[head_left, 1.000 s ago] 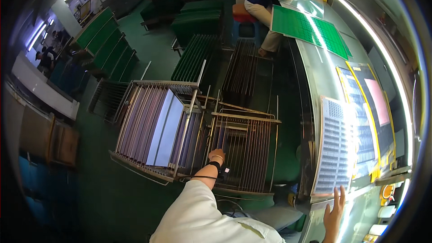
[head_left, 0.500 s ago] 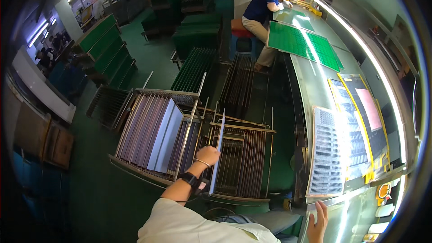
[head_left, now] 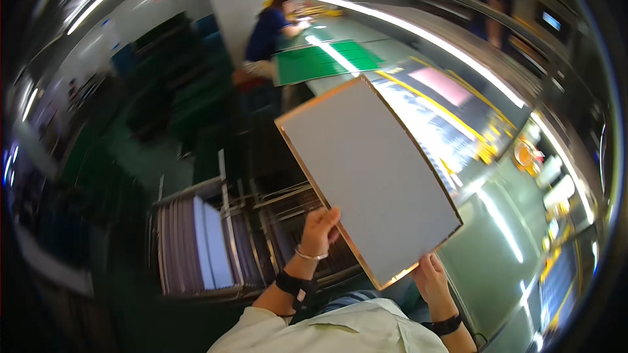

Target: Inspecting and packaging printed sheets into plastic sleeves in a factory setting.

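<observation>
Both hands hold up a large rectangular panel [head_left: 373,170], pale grey-white with a shiny copper-coloured border. My left hand [head_left: 319,230] is closed round its left long edge, the thumb lying on the face. At the lower right corner my right hand [head_left: 432,277] pinches the short bottom edge. The panel is tilted and hangs between the racks and the workbench. To the left stands a slotted metal rack [head_left: 226,238] with upright dark panels and pale panels [head_left: 210,242] in it. Part of a second rack [head_left: 281,212] shows behind my left hand.
A long, brightly lit workbench [head_left: 481,251] runs along the right. On it lie a green panel [head_left: 327,62], yellow-edged sheets and a pink sheet [head_left: 441,86]. A person in dark blue [head_left: 267,32] works at its far end. Small containers [head_left: 526,155] stand by the bench's right side.
The panel has come up out of the right-hand rack and turned its face to me. My right hand, open over the bench before, now grips it too. The view has swung right.
</observation>
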A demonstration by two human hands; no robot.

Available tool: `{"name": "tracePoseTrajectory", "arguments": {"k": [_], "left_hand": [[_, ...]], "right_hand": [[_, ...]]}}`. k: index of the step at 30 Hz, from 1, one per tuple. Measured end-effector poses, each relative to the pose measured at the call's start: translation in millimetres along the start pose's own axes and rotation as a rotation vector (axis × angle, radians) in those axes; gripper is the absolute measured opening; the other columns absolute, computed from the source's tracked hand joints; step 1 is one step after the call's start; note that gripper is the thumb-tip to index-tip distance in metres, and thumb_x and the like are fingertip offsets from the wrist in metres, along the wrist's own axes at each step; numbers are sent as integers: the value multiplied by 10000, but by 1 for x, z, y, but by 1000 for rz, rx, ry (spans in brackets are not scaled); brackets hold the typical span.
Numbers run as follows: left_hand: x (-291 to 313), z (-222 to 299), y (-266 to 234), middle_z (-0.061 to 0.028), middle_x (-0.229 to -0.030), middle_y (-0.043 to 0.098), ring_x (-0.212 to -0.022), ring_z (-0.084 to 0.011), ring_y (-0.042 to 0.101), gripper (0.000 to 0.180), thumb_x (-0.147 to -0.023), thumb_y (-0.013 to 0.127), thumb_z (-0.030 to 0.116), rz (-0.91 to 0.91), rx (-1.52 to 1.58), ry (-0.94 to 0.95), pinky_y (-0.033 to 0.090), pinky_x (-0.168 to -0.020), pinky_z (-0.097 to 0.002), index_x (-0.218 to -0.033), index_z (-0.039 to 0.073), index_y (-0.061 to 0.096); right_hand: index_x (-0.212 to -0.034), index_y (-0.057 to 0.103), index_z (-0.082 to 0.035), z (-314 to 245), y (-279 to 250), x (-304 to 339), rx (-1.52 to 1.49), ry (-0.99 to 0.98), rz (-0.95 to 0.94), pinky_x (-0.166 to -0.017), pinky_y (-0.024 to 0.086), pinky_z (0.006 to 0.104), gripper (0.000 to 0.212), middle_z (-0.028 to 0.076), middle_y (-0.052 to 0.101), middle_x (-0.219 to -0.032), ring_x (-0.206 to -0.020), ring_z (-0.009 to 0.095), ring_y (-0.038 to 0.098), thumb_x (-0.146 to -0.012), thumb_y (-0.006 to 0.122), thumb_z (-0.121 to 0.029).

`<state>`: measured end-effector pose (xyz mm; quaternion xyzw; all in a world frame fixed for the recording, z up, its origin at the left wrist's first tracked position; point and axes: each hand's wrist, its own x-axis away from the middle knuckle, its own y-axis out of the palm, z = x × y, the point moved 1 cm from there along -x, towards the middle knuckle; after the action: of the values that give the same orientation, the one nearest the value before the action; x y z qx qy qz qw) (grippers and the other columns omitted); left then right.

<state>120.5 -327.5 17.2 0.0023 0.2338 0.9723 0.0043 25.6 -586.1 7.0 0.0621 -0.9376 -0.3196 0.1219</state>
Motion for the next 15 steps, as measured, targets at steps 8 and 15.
{"name": "tracePoseTrajectory", "arguments": {"k": [8,15], "left_hand": [[57,-127,91,-42,-549,556,-437,-93,483,408,-916,563,340,-534,-195,-446,365,-413,-214,-619,64,517],[72,-168,94,-72,-712,635,-593,-124,595,436,-908,518,452,-842,-319,-770,453,-540,-206,-784,43,608]], "right_hand": [[-1272,431,-30,-5,-106,140,22,-397,565,-899,424,320,341,75,545,-1157,-1046,168,533,-938,477,-84],[-1216,480,-13,8,-136,202,-92,-380,737,-865,456,316,307,68,584,-1107,-984,157,572,-957,471,-178]]}}
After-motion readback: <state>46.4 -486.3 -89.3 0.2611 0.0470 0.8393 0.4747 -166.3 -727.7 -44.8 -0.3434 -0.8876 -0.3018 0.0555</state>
